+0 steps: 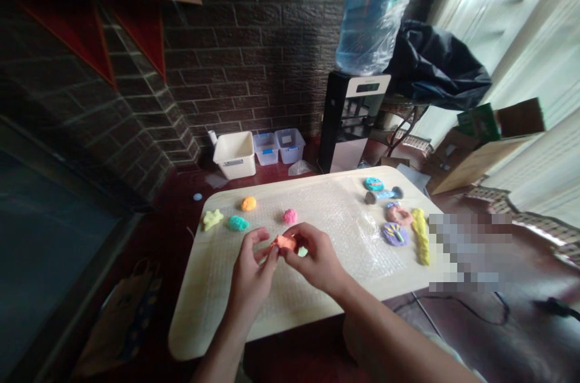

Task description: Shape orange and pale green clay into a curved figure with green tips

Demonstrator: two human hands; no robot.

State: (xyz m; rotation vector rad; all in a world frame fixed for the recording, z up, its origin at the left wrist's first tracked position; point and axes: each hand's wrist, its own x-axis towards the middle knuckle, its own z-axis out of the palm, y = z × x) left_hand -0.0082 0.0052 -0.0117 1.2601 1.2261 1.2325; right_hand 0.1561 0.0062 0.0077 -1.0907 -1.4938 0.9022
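Note:
Between my two hands, above the bubble wrap on the table, is a piece of orange modelling clay [285, 242]. The fingertips of my left hand [256, 262] pinch its left end. From the other side, my right hand [315, 250] grips it with thumb and curled fingers. A bit of pale green clay [302, 251] shows just under my right fingers; whether it touches them I cannot tell. Beyond my hands lie a pink clay lump [289, 215], an orange-yellow lump [248, 203], a teal clay piece [238, 223] and a pale yellow star shape [212, 220].
The table [190, 310] is partly covered by bubble wrap [335, 202]. On its right lie a purple disc [395, 234], a yellow twisted strip [420, 238], a pinkish ring [399, 214], a dumbbell-like piece [384, 196] and a blue round piece [374, 183]. A water dispenser [348, 153] stands behind.

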